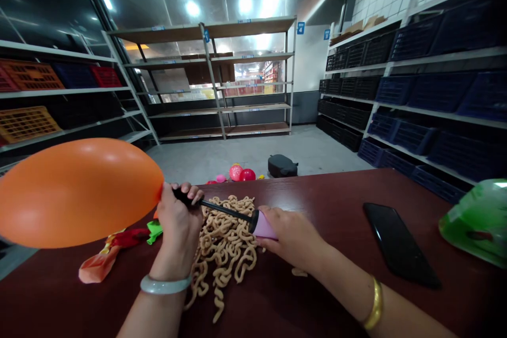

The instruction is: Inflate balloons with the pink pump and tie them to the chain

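Note:
A large inflated orange balloon (83, 190) stretches to the left, its neck at my left hand (180, 211). That hand is closed around the black end of a balloon pump and the balloon's neck; the join between them is hidden by the fingers. The pump's black rod (225, 208) spans the gap between my hands. My right hand (291, 235) wraps around the pump's pink barrel (264, 226). Below the rod lies a pile of tan, wavy noodle-like strands (227, 248). Uninflated balloons, among them an orange one (99, 265) and a green one (155, 231), lie left of my left wrist.
On the dark red table (325, 301), a black phone (398, 243) lies to the right, with a green translucent container (475, 222) past it. Beyond the table, small balloons (247, 175) and a dark bag (282, 166) are on the floor. Shelves with crates (425, 90) line the sides.

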`<action>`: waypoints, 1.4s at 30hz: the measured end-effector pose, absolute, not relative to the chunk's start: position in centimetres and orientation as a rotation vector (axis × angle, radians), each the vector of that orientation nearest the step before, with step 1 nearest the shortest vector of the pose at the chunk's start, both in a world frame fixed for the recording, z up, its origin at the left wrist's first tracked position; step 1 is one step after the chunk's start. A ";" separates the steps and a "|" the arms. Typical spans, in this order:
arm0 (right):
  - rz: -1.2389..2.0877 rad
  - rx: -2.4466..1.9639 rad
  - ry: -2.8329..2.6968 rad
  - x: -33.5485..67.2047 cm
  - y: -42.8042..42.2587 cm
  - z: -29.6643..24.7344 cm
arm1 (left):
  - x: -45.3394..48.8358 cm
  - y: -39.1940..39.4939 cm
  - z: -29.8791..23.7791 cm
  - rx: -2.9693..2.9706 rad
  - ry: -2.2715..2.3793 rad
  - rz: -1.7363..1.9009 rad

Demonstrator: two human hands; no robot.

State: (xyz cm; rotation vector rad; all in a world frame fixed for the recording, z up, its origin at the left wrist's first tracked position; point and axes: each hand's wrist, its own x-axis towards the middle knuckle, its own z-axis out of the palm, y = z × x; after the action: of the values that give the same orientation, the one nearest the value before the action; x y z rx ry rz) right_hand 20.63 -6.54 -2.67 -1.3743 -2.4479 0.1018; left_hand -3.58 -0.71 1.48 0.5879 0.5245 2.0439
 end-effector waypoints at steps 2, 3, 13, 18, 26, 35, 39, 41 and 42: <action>0.074 -1.401 -2.456 20.7 -6.6 -2.6 | -3.2 -0.5 1.1 0.575 0.515 2.022; 0.063 -1.415 -2.459 20.7 -6.6 -2.5 | -2.7 -0.5 0.7 0.570 0.514 2.006; 0.111 -1.457 -2.431 20.1 -6.3 -2.7 | 5.5 -3.0 -2.5 0.618 0.577 1.854; 0.118 -1.431 -2.393 19.7 -6.6 -2.5 | 6.7 -3.8 -2.1 0.634 0.573 1.851; 0.101 -1.372 -2.414 20.5 -6.3 -2.6 | 0.8 -2.1 0.7 0.642 0.559 1.962; 0.029 -1.412 -2.452 20.9 -6.3 -2.7 | -3.6 -0.6 1.2 0.568 0.558 2.045; -0.007 -1.442 -2.455 20.9 -6.2 -2.9 | -0.9 -0.6 -0.4 0.560 0.554 1.997; -0.008 -1.443 -2.456 20.7 -6.1 -2.9 | 0.8 -1.0 -1.2 0.574 0.555 1.979; 0.000 -1.445 -2.455 20.6 -6.1 -2.9 | 1.7 -1.2 -1.6 0.583 0.558 1.972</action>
State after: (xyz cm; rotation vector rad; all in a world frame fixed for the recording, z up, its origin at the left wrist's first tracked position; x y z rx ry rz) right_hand 20.62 -6.12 -2.94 -1.4449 -2.4550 -0.0004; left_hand 1.73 -1.22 -1.57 0.5831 0.5583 1.9718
